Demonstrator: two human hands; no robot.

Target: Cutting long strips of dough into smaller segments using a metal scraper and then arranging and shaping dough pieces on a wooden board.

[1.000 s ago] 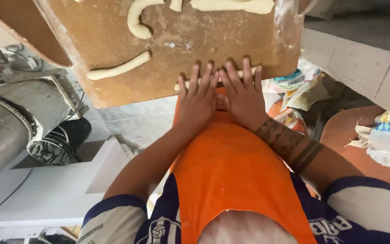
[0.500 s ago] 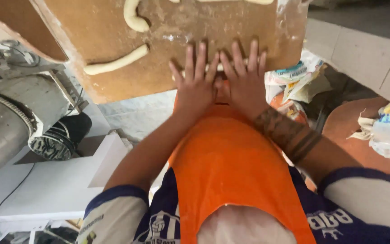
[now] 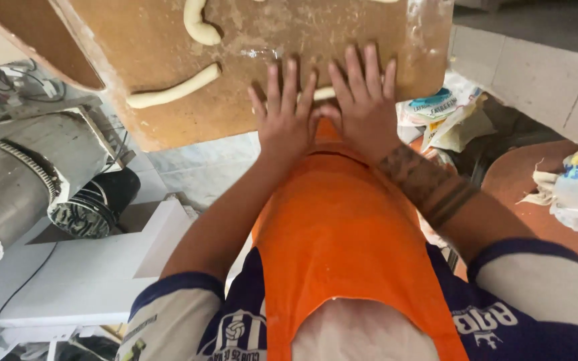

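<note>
Orange apron, navy-and-white short sleeves, banded tattoo on right forearm

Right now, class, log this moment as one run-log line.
left hand: flat on dough roll | right hand: flat on same roll | board: floured, two more dough rolls | apron: orange

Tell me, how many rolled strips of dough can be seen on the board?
3: one dough strip lies at the board's left, one curved strip near the top edge, one strip under both hands. More may lie beyond the frame.
</note>
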